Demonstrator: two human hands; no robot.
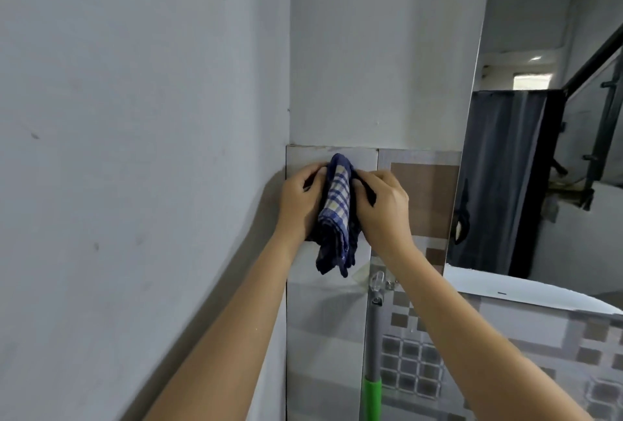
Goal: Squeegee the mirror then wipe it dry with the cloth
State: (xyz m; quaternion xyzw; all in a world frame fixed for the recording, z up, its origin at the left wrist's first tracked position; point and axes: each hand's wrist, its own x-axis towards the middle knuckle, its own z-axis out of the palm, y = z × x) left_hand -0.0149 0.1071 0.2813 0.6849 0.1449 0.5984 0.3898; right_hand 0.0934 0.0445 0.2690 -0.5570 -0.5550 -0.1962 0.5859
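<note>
Plaster wall [135, 117] fills the left of the view, plain and grey-white, meeting a second wall at a corner. Two bare forearms rise from the bottom edge toward that corner, one hand on each. One left hand [298, 199] is curled, its fingers closed on the left edge of one cloth [337, 215], a blue-and-white checked piece bunched into a hanging fold. The cloth sits between the two hands, pinched at its upper part, with its loose dark-blue end drooping below both wrists against the tiled wall [323, 319]. One right hand [382, 209] grips the cloth's right side, fingers folded tight over the fabric and the thumb tucked toward it. Just below the cloth's tip, one clear hook [377, 280] on the tiles carries one grey handle [373, 336] that hangs straight down and turns into a green grip near the bottom edge; its lower end is out of view, so what tool it belongs to cannot be told. Farther right stands one mirror [539, 167], well apart from the cloth and both hands, reflecting a dark curtain and a stair rail.
</note>
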